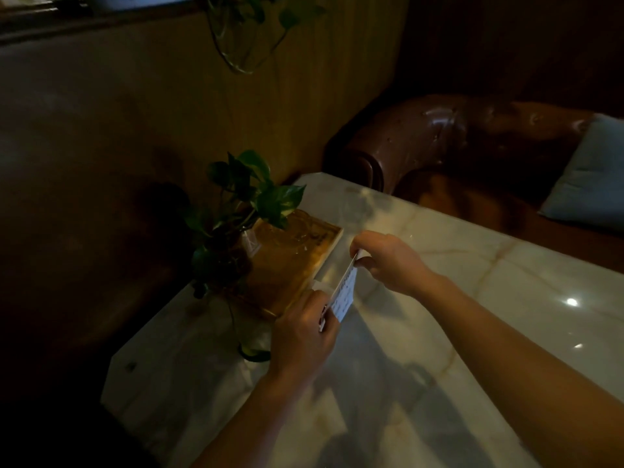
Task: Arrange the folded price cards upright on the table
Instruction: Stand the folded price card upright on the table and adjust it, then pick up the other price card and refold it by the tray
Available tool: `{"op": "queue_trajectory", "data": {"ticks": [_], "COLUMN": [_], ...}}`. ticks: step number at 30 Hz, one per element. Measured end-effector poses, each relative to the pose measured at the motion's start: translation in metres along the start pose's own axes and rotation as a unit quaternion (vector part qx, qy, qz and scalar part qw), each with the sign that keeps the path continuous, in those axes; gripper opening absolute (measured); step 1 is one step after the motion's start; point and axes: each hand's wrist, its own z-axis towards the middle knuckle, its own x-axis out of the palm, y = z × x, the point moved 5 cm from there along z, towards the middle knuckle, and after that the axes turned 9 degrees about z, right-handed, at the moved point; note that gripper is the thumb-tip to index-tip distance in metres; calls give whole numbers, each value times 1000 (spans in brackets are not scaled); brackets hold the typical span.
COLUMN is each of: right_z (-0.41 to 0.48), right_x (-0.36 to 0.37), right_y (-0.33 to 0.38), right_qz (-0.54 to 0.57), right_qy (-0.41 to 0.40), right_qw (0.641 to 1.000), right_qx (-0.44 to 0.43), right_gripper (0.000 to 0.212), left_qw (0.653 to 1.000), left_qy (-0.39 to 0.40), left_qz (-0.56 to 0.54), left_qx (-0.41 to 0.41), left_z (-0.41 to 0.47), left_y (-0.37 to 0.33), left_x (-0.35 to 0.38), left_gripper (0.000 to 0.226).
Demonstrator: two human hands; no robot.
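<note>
A white folded price card (345, 293) with small printed lines is held on edge just above the pale marble table (422, 332). My left hand (305, 332) pinches its near lower end. My right hand (388, 260) pinches its far upper end between thumb and fingers. The card stands tilted between both hands, next to the wooden tray. Whether its lower edge touches the table I cannot tell.
A wooden tray (290, 265) holding glassware and a leafy potted plant (243, 204) sits at the table's left edge. A brown leather sofa (456, 146) with a light cushion (587, 177) lies beyond the table. The room is dim.
</note>
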Motion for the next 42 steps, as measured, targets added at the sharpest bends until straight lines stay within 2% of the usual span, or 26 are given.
{"op": "queue_trajectory", "data": {"ticks": [12, 15, 23, 28, 33, 42], "right_z": [1, -2, -33, -76, -141, -286], "right_x": [4, 1, -27, -61, -103, -155], "right_y": [-8, -7, -22, -35, -43, -65], "right_qz": [-3, -15, -38, -61, -74, -118], "right_qy": [22, 26, -20, -45, -96, -190], "right_qw": [999, 999, 995, 987, 973, 917], "right_qx": [32, 44, 88, 140, 195, 329], "right_gripper": [19, 27, 50, 56, 58, 61], "left_qw": [999, 998, 995, 991, 981, 960], "left_qy": [30, 40, 5, 6, 31, 110], "left_qz": [32, 52, 50, 19, 27, -5], "left_qx": [-14, -15, 83, 131, 189, 256], "left_z": [7, 8, 16, 19, 22, 16], "left_y": [-1, -2, -22, -46, -79, -140], "left_x": [4, 3, -14, -17, -5, 40], "left_gripper": [17, 25, 42, 55, 55, 64]}}
